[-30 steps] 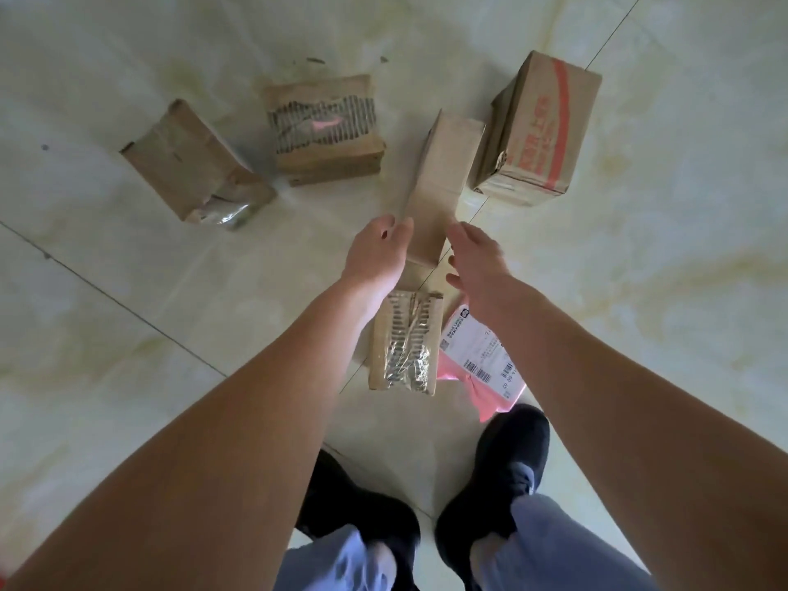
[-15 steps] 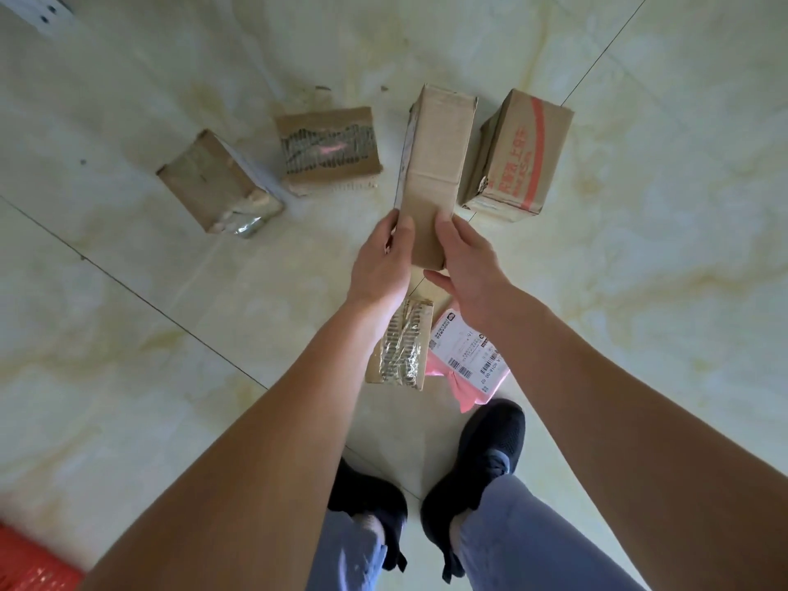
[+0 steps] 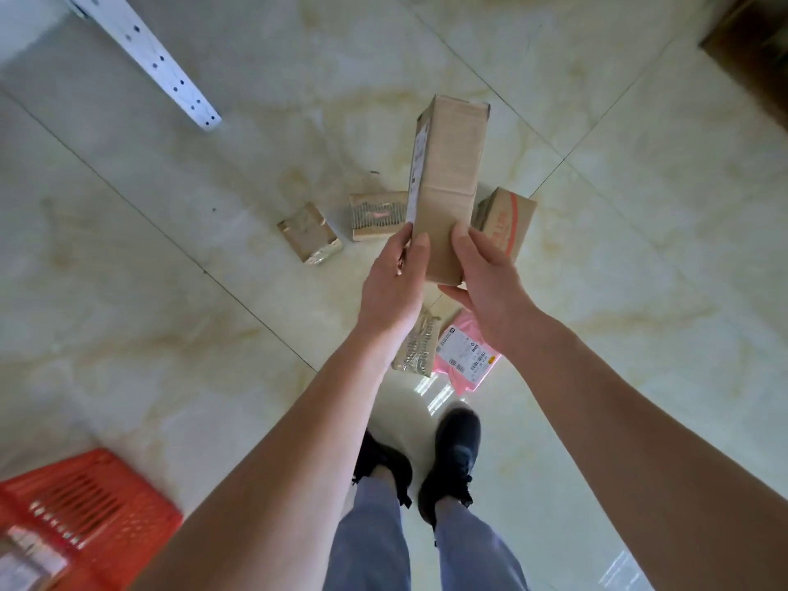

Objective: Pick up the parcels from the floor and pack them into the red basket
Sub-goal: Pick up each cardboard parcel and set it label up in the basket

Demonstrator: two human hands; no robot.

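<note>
1. Glossy marble-pattern tile floor (image 3: 639, 292), pale cream with dark grout lines; it carries every loose parcel and the basket. A white perforated metal bar (image 3: 145, 53) slants across the upper left.
2. Red basket (image 3: 140, 531) sits at the lower left edge, slatted plastic, only partly in frame and blurred. Something labelled shows inside its near corner; I cannot tell what it is.
3. Long cardboard box (image 3: 447, 181), held up off the floor with its length pointing away from the person. Both hands take its near end, one on each long side, likely so the far end does not sag or swing on the way to the basket.
4. Left hand (image 3: 394, 287): thumb on top, fingers wrapped down the left face, which bears a white label strip.
5. Right hand (image 3: 490, 287): thumb on the top face, fingers curled under the right edge, holding the box.
6. Still on the floor, beyond the held box: a red-striped carton (image 3: 511, 223) right, a taped brown box (image 3: 375, 215) centre, a tilted small box (image 3: 309, 234) left.
7. Near the person's black shoes (image 3: 452, 454): a small taped parcel (image 3: 415, 347) just beside a pink mailer bag (image 3: 467, 356) with a white barcode label.
8. Judgement: five parcels remain; the basket lies behind-left, so a turn is due.
</note>
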